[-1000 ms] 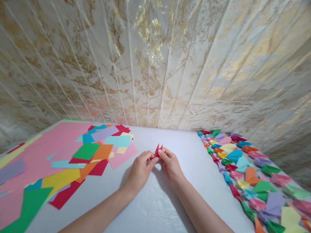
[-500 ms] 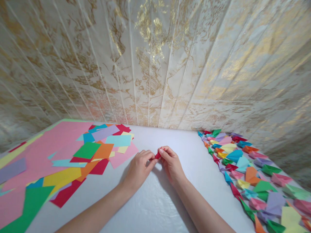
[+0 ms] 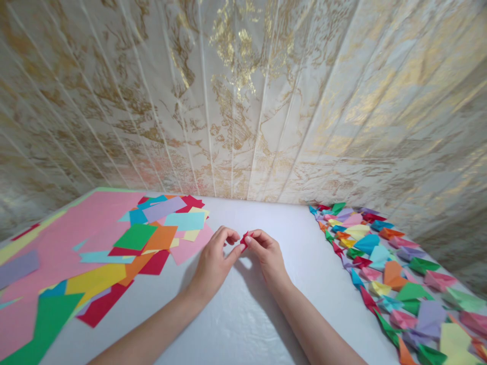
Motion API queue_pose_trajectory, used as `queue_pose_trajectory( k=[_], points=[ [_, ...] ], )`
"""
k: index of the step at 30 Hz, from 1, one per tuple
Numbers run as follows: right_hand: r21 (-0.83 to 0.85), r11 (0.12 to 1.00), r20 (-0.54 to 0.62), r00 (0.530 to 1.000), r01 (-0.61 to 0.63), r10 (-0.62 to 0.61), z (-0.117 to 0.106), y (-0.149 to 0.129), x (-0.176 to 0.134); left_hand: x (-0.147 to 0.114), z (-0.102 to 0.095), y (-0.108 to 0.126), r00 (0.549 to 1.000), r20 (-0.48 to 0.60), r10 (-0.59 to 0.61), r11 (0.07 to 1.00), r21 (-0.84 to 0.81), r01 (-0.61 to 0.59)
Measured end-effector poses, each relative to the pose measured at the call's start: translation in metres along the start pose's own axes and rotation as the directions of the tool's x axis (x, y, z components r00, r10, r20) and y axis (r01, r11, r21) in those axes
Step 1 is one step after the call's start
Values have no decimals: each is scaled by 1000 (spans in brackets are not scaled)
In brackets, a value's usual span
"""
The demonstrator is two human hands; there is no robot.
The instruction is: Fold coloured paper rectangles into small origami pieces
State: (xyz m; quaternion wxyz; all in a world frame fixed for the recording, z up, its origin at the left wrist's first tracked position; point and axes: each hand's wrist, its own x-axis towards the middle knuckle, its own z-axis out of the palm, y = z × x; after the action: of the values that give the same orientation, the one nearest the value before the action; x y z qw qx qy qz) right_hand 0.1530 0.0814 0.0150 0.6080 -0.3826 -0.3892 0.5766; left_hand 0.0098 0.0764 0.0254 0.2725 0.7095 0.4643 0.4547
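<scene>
A small piece of folded red paper [image 3: 246,238] is up above the white table, between my two hands. My right hand [image 3: 269,252] pinches it between thumb and index finger. On its left side, my left hand [image 3: 217,256] has its thumb tip against the paper, while the index finger is curled and lifted away from the thumb, leaving a gap. Fingertips cover part of the red paper, so its exact folded shape cannot be made out.
Loose coloured paper sheets, among them a green piece [image 3: 135,236] and a yellow piece [image 3: 95,279], overlap on the left. Rows of folded paper pieces [image 3: 395,274] cover the right side. A gold-patterned pleated curtain [image 3: 236,101] hangs behind the white table [image 3: 243,324].
My left index finger has lifted off the red paper and parted from the thumb. My right hand keeps its pinch on the paper in nearly the same place.
</scene>
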Motion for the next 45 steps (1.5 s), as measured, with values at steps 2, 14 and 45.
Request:
queue_pose_trajectory(
  k=[2,14,45],
  points=[
    [-36,999,5,1000,17,-16,0,-1,-1,2,-2,1,1000,-17,17,1000,-10,-18],
    [-247,955,65,986,165,-154,-2,-1,-3,5,-6,8,1000,-1,4,998,-61,-4],
    [-578,595,298,823,559,-484,-6,-16,-10,11,-13,14,886,312,-342,795,-407,450]
  ],
)
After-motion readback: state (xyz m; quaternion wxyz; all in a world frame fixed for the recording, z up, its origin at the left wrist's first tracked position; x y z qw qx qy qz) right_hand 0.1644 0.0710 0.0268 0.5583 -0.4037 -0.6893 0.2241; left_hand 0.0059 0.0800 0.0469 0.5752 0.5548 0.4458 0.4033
